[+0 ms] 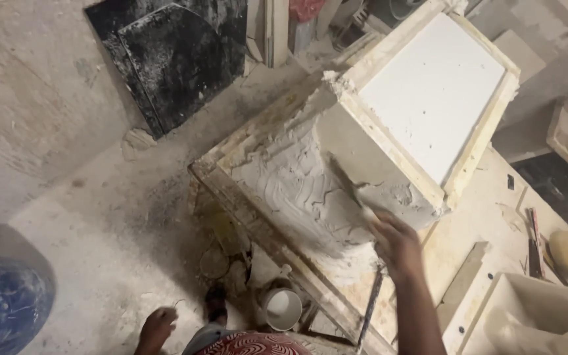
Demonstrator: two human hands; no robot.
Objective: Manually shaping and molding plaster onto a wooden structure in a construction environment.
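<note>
My right hand (397, 240) grips a plaster-coated trowel (352, 186) and presses its blade against the wet grey plaster side of a square mould block (336, 164). The block has a wooden frame and a smooth white top face (435, 92). It sits in a plaster-smeared wooden tray (244, 197) on a worktable. My left hand (157, 327) hangs low near the floor, away from the block, fingers curled, nothing visible in it.
A black stone slab (172, 56) leans against the wall at the back. A blue tub (4, 306) stands on the dusty floor at left. A small cup of white plaster (283, 307) sits below the table. Cream moulds (527, 315) lie at right.
</note>
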